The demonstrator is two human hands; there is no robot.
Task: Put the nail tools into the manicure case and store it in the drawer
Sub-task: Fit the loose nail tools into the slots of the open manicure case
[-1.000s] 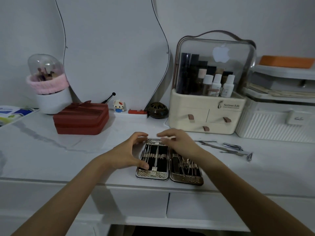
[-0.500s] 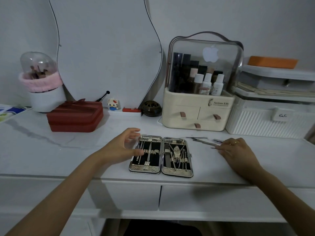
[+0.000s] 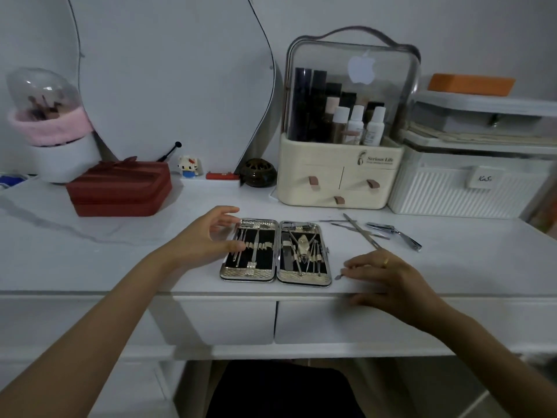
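Head view: we see our left hand (image 3: 208, 236), fingers spread and empty, at the left edge of the case (image 3: 275, 253), which lies open near the desk (image 3: 90, 260) edge, mostly filled. Our right hand (image 3: 382, 277) pinches a thin tool (image 3: 338, 277) just right of it. Loose tools (image 3: 379, 232) remain farther right; both drawers (image 3: 331, 321) look shut. White desk, dim room.
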